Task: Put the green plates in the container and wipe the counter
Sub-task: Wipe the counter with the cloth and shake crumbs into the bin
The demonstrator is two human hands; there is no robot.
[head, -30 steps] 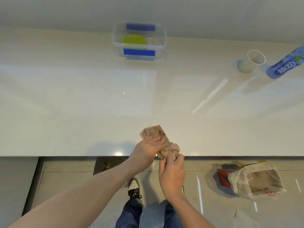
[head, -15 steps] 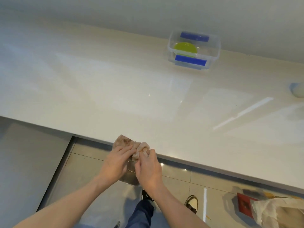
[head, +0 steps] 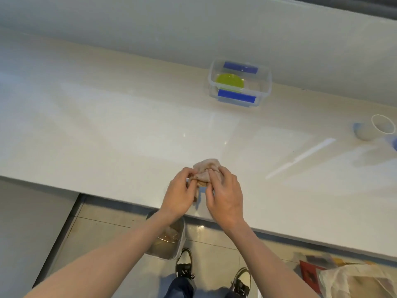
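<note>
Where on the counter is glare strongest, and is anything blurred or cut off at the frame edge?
Head view: a long bright streak crosses the glossy counter right of the hands, with small highlights mid-counter; the white cup at the right edge looks soft; a blue thing beside it is cropped; the wide lens bows the counter's edges.

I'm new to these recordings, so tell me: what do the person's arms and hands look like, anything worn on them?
Both forearms are bare to the frame's edge: no sleeves, gloves, watch or rings show on the left hand or right hand.
</note>
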